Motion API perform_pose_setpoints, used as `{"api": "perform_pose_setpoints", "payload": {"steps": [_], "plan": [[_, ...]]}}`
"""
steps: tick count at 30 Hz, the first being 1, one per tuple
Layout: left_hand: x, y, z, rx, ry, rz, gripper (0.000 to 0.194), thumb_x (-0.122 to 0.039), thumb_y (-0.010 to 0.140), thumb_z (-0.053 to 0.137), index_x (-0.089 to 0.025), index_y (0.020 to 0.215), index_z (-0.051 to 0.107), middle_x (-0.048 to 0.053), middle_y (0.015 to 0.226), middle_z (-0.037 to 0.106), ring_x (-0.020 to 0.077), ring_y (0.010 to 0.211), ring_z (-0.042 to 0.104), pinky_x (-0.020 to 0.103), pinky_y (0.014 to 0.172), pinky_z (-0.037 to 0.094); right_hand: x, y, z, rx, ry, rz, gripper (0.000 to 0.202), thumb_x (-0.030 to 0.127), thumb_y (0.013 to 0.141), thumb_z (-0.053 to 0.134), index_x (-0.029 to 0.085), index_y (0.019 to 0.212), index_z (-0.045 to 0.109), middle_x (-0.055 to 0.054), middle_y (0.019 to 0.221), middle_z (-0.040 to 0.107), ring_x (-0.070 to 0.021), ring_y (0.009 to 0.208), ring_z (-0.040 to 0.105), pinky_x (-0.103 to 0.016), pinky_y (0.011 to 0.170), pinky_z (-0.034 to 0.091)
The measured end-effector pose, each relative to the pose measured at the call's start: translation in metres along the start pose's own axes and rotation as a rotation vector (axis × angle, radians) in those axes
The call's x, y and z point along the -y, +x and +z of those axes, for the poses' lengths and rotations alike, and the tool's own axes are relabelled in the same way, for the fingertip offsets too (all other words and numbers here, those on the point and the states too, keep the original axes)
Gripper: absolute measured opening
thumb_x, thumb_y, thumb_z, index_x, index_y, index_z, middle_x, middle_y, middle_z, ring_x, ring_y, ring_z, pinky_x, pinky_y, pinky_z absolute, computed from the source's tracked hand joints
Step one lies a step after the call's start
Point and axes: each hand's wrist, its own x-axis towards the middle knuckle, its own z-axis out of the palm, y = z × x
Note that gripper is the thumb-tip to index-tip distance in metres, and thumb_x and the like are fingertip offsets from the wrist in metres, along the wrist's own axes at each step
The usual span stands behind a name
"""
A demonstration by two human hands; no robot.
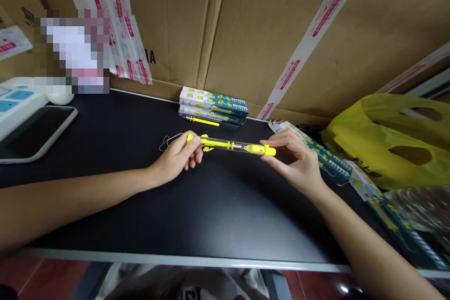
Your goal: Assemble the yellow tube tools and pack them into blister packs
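A clear tubular spring scale with yellow fittings is held level above the black tabletop. My left hand grips its left end, thumb on top and fingers curled beneath. At the opposite end, the thumb and fingers of my right hand pinch the yellow end cap. A metal hook shows just left of my left hand; what it joins to is hidden. Behind the tube lies a small yellow piece, partly covered. Farther back, a yellow rod rests in front of stacked boxes.
Printed boxes are stacked at the back against large cardboard cartons. More printed boxes and a yellow plastic bag sit on the right. A phone lies at the left beside a white power strip.
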Motion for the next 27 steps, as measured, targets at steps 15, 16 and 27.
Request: {"api": "perform_pose_setpoints", "payload": {"steps": [15, 16, 27], "plan": [[-0.0009, 0.0002, 0.0006, -0.002, -0.004, 0.005, 0.028, -0.046, 0.095, 0.036, -0.020, 0.085, 0.041, -0.003, 0.067, 0.055, 0.0073, 0.053, 0.051, 0.016, 0.043, 0.039, 0.0001, -0.0058, 0.0052, 0.052, 0.166, 0.181, 0.020, 0.027, 0.082, 0.065, 0.022, 0.100, 0.059, -0.005, 0.094, 0.063, -0.0151, 0.071, 0.063, -0.028, 0.062, 0.056], [-0.0008, 0.0002, 0.0005, -0.002, -0.002, 0.007, 0.028, -0.046, 0.095, 0.036, -0.020, 0.085, 0.041, -0.003, 0.067, 0.055, 0.0074, 0.053, 0.051, 0.016, 0.043, 0.039, 0.0004, -0.0058, 0.0052, 0.054, 0.170, 0.186, 0.019, 0.028, 0.082, 0.065, 0.022, 0.099, 0.058, -0.006, 0.094, 0.063, -0.0152, 0.071, 0.063, -0.029, 0.062, 0.056], [-0.0010, -0.0004, 0.0004, 0.003, -0.016, -0.003, 0.028, -0.046, 0.094, 0.037, -0.020, 0.086, 0.041, -0.003, 0.067, 0.056, 0.0075, 0.053, 0.051, 0.016, 0.042, 0.039, 0.0022, -0.0078, 0.0052, 0.055, 0.228, 0.223, 0.019, 0.031, 0.083, 0.065, 0.021, 0.096, 0.055, -0.006, 0.095, 0.066, -0.0123, 0.062, 0.061, -0.026, 0.056, 0.055]]}}
